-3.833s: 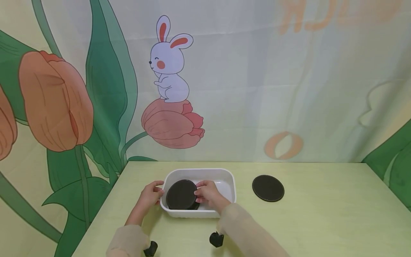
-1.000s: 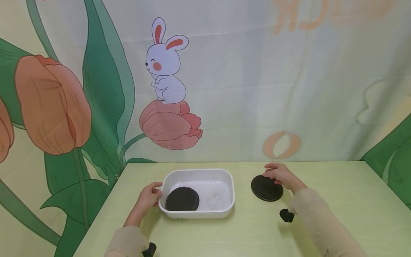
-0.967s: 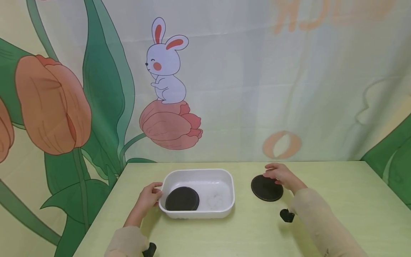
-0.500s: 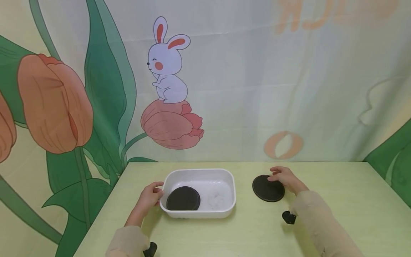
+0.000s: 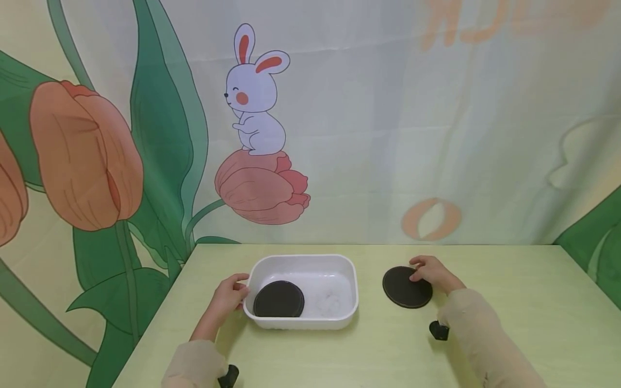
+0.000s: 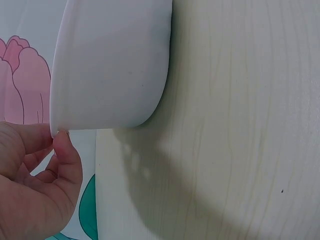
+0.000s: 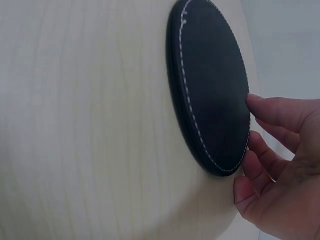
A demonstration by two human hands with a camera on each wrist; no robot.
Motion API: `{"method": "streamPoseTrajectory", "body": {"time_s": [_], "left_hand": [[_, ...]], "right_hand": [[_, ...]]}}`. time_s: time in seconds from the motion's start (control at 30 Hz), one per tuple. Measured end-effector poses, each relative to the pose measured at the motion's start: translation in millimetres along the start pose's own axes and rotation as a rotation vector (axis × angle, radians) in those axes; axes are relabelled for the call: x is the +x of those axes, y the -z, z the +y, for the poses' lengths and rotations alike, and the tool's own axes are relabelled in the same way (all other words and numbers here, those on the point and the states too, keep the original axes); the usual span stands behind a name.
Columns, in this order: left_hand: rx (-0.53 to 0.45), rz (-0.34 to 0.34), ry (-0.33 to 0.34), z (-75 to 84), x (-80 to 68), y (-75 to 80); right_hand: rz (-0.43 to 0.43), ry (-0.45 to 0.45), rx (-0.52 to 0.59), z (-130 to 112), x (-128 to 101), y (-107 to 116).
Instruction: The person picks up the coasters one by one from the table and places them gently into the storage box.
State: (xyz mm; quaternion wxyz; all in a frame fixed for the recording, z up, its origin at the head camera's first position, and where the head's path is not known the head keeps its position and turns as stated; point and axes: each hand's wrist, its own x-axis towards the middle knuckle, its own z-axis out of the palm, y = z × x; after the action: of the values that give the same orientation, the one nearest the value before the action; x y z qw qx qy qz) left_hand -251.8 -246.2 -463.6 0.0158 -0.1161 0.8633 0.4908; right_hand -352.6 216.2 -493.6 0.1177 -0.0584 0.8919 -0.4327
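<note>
Two flat round black discs show, each stitched round the rim: one [image 5: 278, 299] lies in the smooth white rounded-rectangle plastic tub [image 5: 350, 293], the other [image 5: 405, 288] flat on the pale green wood-grain table [image 5: 509, 302]. The right hand [image 5: 430, 272] rests curled fingertips [image 7: 260, 107] on that second disc's far edge, lightly, not clamping it. The left hand [image 5: 228, 296] pinches the tub's left rim; its palm is hidden, and the wrist views crop both hands.
</note>
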Motion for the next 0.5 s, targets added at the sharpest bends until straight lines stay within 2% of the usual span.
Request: {"method": "streamPoseTrajectory", "body": {"time_s": [0.5], "left_hand": [[0.007,0.003,-0.002,-0.9,0.7,-0.6]], "right_hand": [[-0.095,0.032,-0.073,1.9,-1.5,0.7]]}}
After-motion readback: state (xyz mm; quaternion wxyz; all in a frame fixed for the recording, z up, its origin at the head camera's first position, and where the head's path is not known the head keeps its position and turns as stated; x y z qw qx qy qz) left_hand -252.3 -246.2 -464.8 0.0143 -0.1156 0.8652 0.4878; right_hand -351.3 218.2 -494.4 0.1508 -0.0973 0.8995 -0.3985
